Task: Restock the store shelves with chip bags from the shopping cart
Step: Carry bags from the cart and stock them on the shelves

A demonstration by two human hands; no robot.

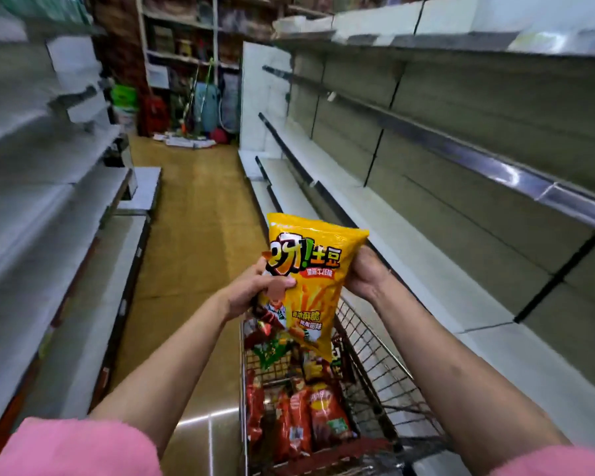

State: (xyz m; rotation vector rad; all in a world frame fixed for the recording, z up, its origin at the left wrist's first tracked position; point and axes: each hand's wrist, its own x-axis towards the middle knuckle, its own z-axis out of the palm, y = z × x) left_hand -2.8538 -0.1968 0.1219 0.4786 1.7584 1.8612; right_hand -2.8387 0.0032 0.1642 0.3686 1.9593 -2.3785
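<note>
A large yellow chip bag (315, 269) is held upright above the wire shopping cart (375, 359). My left hand (255, 286) grips its left edge, thumb across the front. My right hand (366, 273) holds its right edge from behind. Inside the cart lie several more bags, mostly red (299, 417), with a green one (272, 350) near the front. The bare white shelves (409, 249) on the right run alongside the cart.
Another run of white shelves (66, 207) lines the left side of the aisle. The brown floor (193, 214) stretches ahead to a cluttered end wall with brooms, bins and stocked racks (186, 97).
</note>
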